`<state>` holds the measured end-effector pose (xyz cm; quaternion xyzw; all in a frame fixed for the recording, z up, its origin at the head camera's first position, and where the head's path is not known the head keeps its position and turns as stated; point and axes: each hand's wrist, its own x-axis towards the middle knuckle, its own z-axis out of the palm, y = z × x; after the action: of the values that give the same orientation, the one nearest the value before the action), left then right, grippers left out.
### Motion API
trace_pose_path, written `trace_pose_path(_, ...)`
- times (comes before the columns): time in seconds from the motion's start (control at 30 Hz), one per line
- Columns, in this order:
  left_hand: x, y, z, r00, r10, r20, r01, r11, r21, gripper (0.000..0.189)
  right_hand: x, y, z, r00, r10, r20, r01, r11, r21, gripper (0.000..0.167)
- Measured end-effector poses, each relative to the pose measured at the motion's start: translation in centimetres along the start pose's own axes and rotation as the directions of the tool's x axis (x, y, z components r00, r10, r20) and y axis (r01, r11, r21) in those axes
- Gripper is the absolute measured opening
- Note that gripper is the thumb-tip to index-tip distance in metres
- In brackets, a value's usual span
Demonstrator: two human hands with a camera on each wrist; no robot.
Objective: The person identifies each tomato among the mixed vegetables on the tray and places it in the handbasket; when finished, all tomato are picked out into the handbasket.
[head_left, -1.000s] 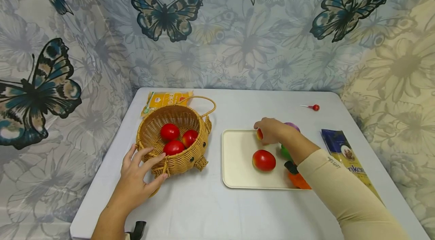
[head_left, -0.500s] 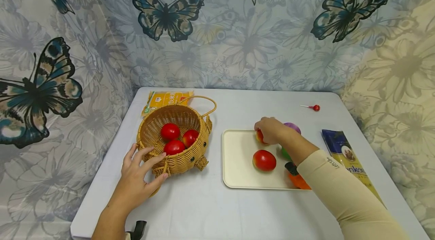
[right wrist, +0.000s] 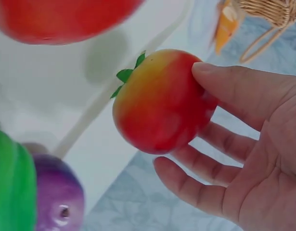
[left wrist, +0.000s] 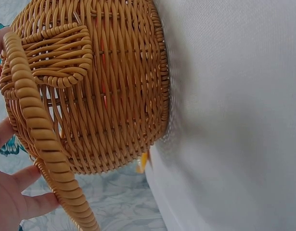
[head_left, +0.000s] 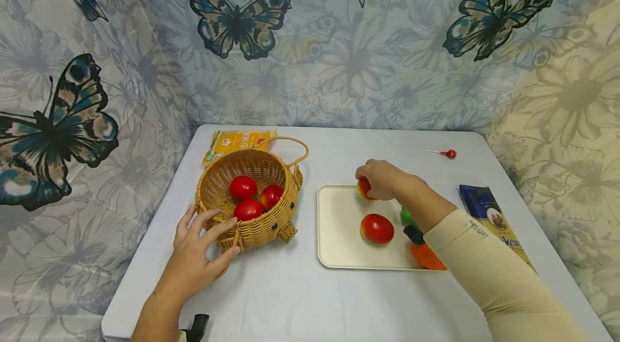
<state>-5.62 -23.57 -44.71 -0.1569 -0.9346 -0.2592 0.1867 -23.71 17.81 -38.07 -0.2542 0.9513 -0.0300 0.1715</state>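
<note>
My right hand (head_left: 385,179) holds a red-and-yellow tomato (right wrist: 160,103) with small green leaves, thumb on one side and fingers on the other. It is over the far edge of the cream tray (head_left: 339,250). An oval red fruit (head_left: 377,229) lies on the tray nearer the front. My left hand (head_left: 194,261) rests at the near left rim of a wicker basket (head_left: 261,234), fingers spread. In the left wrist view its fingertips touch the rim and the twisted handle (left wrist: 44,130). Inside the basket lie three red fruits (head_left: 248,209).
Partly under my right arm are a green vegetable (right wrist: 13,178), a purple one (right wrist: 58,192) and an orange thing with a black end (head_left: 428,257). A blue-and-gold packet (head_left: 489,213) lies right, a yellow packet (head_left: 237,141) behind the basket, a red-headed stick (head_left: 450,153) at the back.
My right hand has moved left and slightly back with the tomato, showing more of it. The left hand and basket stay in place.
</note>
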Motion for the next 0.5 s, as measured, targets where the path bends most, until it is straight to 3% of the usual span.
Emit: trace_pose_path(0.5,0.0,0.1,-0.1,0.999,-0.031,0.017,0.031,1.0,0.005,0.054,0.0,-3.7,-3.4,0.995,-0.073,-0.066,0.073,0.997,-0.005,0.037)
